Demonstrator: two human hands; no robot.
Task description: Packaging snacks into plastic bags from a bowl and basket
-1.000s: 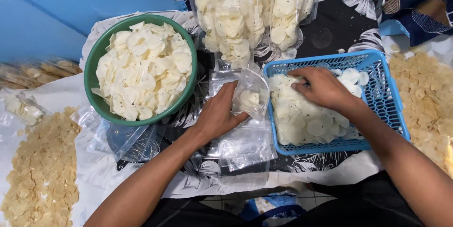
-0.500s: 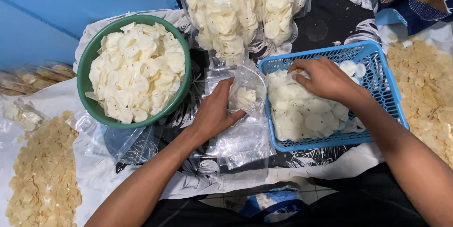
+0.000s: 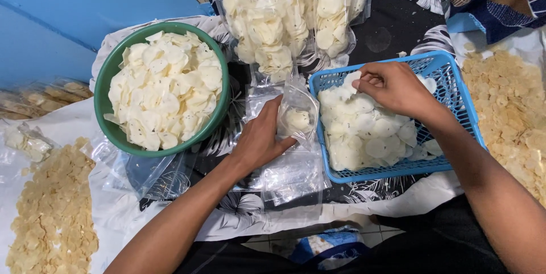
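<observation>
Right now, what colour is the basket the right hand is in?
Blue, a plastic mesh basket; shows best in the head view.

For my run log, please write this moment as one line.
left hand: holds small clear bag open | right hand: picks white chips in blue basket | green bowl: full
</observation>
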